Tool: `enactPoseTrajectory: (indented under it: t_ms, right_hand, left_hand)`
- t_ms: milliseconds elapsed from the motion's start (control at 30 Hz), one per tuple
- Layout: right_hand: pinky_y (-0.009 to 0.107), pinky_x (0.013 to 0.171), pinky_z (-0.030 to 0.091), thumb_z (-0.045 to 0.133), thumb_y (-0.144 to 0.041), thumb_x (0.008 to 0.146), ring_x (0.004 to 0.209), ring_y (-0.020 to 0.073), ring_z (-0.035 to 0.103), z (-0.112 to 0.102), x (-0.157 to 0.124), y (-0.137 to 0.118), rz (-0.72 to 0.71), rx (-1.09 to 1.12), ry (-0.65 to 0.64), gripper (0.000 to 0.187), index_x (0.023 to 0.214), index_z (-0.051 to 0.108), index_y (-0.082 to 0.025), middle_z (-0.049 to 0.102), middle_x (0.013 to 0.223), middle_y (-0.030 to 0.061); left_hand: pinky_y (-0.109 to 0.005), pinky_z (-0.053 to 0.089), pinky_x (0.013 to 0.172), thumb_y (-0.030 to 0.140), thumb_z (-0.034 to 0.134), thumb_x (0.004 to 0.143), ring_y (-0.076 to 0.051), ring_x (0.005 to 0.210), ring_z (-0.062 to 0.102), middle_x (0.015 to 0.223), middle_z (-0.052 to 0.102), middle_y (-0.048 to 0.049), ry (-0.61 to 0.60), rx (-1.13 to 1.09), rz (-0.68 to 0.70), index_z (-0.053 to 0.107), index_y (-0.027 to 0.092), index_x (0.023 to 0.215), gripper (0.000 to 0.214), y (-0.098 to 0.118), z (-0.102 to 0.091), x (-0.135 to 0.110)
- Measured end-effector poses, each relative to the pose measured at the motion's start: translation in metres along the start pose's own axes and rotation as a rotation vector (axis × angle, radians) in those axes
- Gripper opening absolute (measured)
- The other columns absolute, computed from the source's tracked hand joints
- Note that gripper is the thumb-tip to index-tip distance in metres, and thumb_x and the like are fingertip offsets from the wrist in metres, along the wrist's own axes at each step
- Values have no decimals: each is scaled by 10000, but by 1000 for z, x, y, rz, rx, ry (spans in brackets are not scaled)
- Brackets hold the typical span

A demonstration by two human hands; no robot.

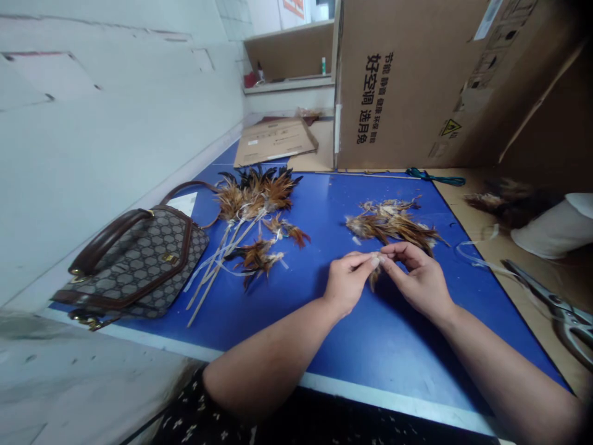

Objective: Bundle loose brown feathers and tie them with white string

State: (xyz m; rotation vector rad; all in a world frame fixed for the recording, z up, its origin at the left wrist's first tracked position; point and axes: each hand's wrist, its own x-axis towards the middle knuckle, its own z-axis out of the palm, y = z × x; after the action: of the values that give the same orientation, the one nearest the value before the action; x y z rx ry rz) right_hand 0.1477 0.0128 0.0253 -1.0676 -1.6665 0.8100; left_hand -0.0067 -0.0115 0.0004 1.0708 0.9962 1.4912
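Note:
My left hand [346, 279] and my right hand [417, 275] meet over the blue table [370, 334], fingertips pinched together on a small bunch of brown feathers [374, 275] that hangs down between them. Just beyond my hands lies a loose pile of brown feathers [393, 225]. To the left, several feather bundles tied on thin sticks [245, 213] lie fanned out on the table.
A patterned handbag [134, 262] sits at the table's left end by the wall. A big cardboard box [417, 80] stands behind. At the right lie scissors [556, 306], white string [472, 256], a white roll [553, 228] and more dark feathers [504, 198].

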Motion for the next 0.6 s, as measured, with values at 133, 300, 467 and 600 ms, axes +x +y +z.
enactPoseTrajectory:
  t_ms: [133, 300, 467, 600]
  right_hand:
    - [340, 745, 602, 749, -550, 901, 780, 196, 696, 3, -2, 2, 21, 13, 4, 369, 1005, 695, -199, 745, 886, 66]
    - [383, 808, 592, 712, -451, 957, 840, 217, 703, -1, -2, 3, -42, -72, -14, 242, 1039, 725, -224, 752, 945, 64]
    - [464, 1008, 550, 651, -251, 998, 1125, 264, 678, -13, 1, -2, -338, -142, -139, 276, 1253, 745, -300, 715, 1183, 89]
    - [471, 1020, 559, 618, -213, 1007, 1180, 270, 670, -15, -1, -2, -370, -139, -275, 359, 1328, 723, -334, 684, 1275, 95]
  left_hand:
    - [-397, 513, 1049, 344, 847, 811, -212, 1036, 718, 1070, 797, -100, 5, -189, -109, 850, 190, 992, 237, 1, 3, 0]
    - [-317, 521, 826, 383, 888, 746, -144, 778, 659, 837, 766, -57, 30, -318, -214, 824, 156, 902, 283, 1, 2, 1]
    - [-278, 449, 684, 412, 870, 740, -113, 665, 559, 717, 691, -27, 4, -146, -222, 790, 140, 821, 295, 8, -2, 1]
    - [-250, 315, 566, 456, 834, 759, -72, 550, 433, 581, 540, 28, -51, -98, -278, 718, 130, 753, 346, 9, -4, 3]
